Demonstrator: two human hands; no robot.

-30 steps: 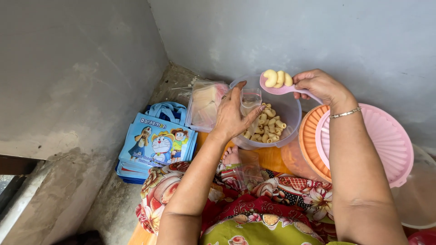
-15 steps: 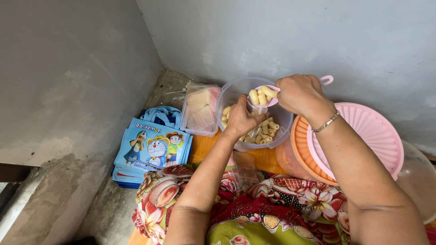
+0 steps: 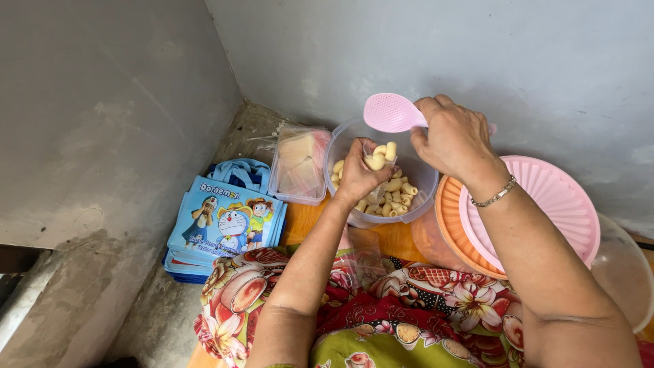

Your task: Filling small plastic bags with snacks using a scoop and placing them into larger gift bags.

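Pink plastic makes up the scoop [image 3: 390, 112] that the right hand [image 3: 455, 140] grips by its handle above the far rim of the round clear plastic tub [image 3: 421, 185]. The scoop's long axis runs left to right, its dimpled oval bowl pointing left and the handle hidden inside the closed fingers; the bowl's rounded back faces the camera. The left hand [image 3: 359, 178] is closed around the mouth of a small clear plastic bag [image 3: 379, 158] holding pale elbow-shaped crackers, held over the tub, just below the scoop's bowl. More of the same pale crackers [image 3: 395, 197] lie in the bottom of the tub. The two hands are near each other but apart.

The tub stands on an orange surface [image 3: 310, 221]. Just left of it sits a rectangular clear box [image 3: 297, 165] with pale slabs inside. Right of the tub, a ribbed pink round lid [image 3: 555, 197] leans on an orange round lid [image 3: 449, 215]. Farther left, blue cartoon-printed fabric bags [image 3: 225, 221] are stacked on the concrete floor [image 3: 95, 300], in a corner of bare grey walls [image 3: 477, 48].
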